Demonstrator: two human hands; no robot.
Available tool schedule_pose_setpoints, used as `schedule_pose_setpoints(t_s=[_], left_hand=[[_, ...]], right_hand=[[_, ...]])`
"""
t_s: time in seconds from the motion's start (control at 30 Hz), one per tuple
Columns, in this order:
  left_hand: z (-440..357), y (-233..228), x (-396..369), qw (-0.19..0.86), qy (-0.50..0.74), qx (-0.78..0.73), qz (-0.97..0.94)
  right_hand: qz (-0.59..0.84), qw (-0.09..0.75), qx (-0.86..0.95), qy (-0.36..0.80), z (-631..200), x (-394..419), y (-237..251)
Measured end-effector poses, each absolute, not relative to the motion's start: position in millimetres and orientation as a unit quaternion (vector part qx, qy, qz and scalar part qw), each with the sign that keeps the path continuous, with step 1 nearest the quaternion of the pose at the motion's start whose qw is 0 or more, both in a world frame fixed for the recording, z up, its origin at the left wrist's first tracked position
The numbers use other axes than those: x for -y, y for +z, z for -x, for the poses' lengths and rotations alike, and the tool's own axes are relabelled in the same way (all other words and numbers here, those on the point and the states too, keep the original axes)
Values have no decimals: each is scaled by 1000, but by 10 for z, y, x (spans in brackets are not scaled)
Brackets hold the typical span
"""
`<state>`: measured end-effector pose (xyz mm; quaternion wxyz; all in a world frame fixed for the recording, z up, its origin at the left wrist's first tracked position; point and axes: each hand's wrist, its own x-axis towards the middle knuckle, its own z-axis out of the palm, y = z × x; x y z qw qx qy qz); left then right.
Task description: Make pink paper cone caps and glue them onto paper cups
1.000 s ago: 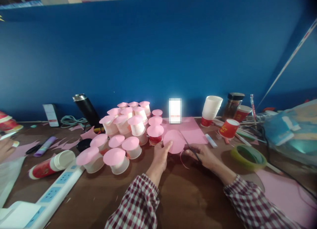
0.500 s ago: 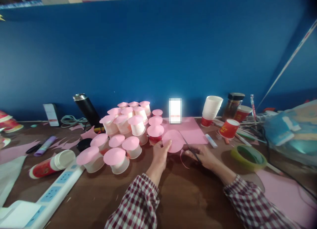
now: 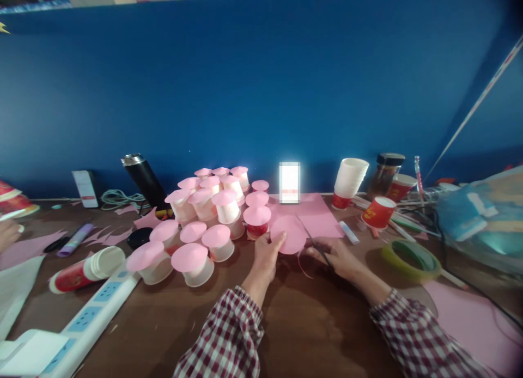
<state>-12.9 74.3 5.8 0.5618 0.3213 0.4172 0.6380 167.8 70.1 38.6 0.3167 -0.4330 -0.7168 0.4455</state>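
My left hand [image 3: 266, 256] pinches the left edge of a round pink paper disc [image 3: 291, 235], thumb on top. In my right hand [image 3: 335, 258] is a pair of scissors [image 3: 314, 241], their blades pointing up and left at the disc's right edge. A thin curl of cut pink paper [image 3: 301, 264] hangs at the disc's lower right. Behind the disc lies a pink paper sheet [image 3: 316, 214]. To the left stand several paper cups topped with shallow pink cones, one of them the front cup [image 3: 192, 263].
A power strip [image 3: 87, 312] and a lying stack of cups [image 3: 81, 274] are at left, near a black flask [image 3: 143, 179]. On the right are upright cups [image 3: 349, 183], a tape roll [image 3: 411, 259] and a plastic bag [image 3: 478, 214]. Another person's hand [image 3: 8, 233] shows at far left.
The disc has shifted slightly right and down with my left hand. The scissors have barely moved. At far left, the other person's hand has come further into view.
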Motion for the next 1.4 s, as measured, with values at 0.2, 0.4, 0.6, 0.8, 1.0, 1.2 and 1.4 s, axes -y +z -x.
schedule_pose_setpoints(t_s=[0.2,0.4,0.6,0.8,1.0,1.2,1.4], left_hand=[[121,112,-708,565,642,-413,-314],[126,90,-725,554,649,-424,-304],[135,44,-748,551,654,-416,-309],[153,33,-757,537,657,-427,-312],[162,42,-757,534,660,-427,-310],[175,13,-782,517,659,-448,-313],[175,19,-779,511,653,-446,-337]], right_hand=[[431,318,723,436,-1690,-714,360],[422,311,734,432,-1701,-712,348],[416,308,743,424,-1708,-717,346],[408,296,751,427,-1709,-706,382],[416,299,743,430,-1692,-690,413],[416,298,748,423,-1700,-692,422],[420,293,733,448,-1701,-692,398]])
